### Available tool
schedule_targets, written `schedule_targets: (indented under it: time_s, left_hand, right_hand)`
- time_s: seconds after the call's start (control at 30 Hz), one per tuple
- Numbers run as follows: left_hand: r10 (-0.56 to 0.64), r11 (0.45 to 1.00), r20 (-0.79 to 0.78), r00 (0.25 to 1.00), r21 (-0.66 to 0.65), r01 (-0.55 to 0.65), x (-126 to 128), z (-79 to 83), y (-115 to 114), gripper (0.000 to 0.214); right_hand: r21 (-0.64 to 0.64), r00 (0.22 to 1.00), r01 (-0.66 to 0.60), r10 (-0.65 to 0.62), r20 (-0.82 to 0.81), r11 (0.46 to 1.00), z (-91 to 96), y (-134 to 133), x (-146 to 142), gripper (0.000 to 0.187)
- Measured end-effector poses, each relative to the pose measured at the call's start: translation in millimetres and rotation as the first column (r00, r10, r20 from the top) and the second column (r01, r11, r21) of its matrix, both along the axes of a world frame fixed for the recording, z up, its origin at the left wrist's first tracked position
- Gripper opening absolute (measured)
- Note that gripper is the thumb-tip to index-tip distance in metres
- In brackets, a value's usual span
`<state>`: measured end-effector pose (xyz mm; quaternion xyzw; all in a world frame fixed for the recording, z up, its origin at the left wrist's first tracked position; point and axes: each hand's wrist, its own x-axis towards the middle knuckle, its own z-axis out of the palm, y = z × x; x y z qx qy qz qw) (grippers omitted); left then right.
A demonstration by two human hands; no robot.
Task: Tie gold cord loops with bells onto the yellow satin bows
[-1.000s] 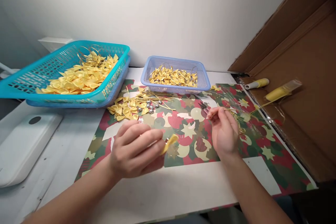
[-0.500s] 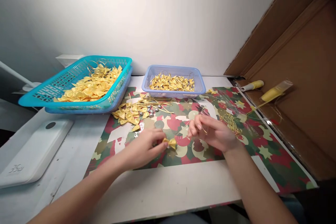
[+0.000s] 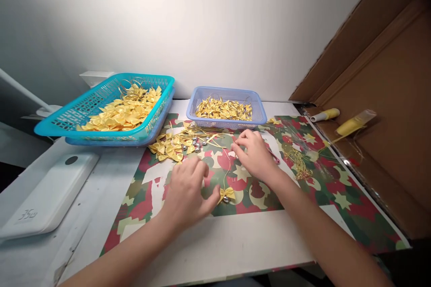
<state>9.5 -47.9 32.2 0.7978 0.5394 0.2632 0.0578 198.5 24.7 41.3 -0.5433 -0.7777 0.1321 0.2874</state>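
My left hand (image 3: pixel 187 190) rests on the patterned mat (image 3: pixel 303 188), its thumb touching a small yellow bow (image 3: pixel 226 194) with a silver bead and a thin gold string. The fingers curl loosely and hold nothing. My right hand (image 3: pixel 256 154) lies palm down further back, fingertips pinched near the gold string and the pile of gold wires (image 3: pixel 202 132). What its fingers hold is hidden. A heap of loose yellow bows (image 3: pixel 167 149) and silver beads (image 3: pixel 198 141) lies just left of it.
A teal basket (image 3: pixel 101 103) of yellow bows sits at back left, a lilac basket (image 3: pixel 257 107) of finished bows at back centre. A white device (image 3: pixel 47 193) lies at left. Cardboard (image 3: pixel 387 112) with yellow tubes (image 3: pixel 325 114) stands at right. Gold cords (image 3: pixel 298 161) lie right of my hand.
The yellow bow went down onto the mat near the front edge; my left hand now only touches it. My right hand moved back and left toward the gold wires.
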Motion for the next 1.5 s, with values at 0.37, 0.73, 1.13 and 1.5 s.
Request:
schedule_targets:
  time_s: [0.37, 0.73, 1.13, 1.5]
  left_hand:
    - [0.035, 0.998, 0.03, 0.999, -0.052, -0.034, 2.5, 14.1, 28.7, 0.033]
    - [0.294, 0.927, 0.697, 0.654, -0.375, -0.017, 15.6, -4.3, 18.0, 0.031]
    - [0.316, 0.931, 0.777, 0.544, -0.365, -0.02, 16.3, -4.0, 10.5, 0.023]
    - [0.507, 0.798, 0.762, 0.402, -0.591, 0.114, 18.6, -1.4, 11.0, 0.035]
  right_hand:
    - [0.038, 0.989, 0.02, -0.014, -0.149, 0.999, -4.9, -37.6, -8.9, 0.023]
    - [-0.503, 0.533, -0.218, -0.33, -0.779, 0.836, -13.7, -55.6, -28.0, 0.025]
    - [-0.299, 0.757, -0.172, -0.069, -0.65, 0.939, -6.0, -51.9, -11.1, 0.012]
    - [-0.196, 0.8, 0.546, -0.437, 0.411, 0.815, -13.8, -10.6, 70.1, 0.041]
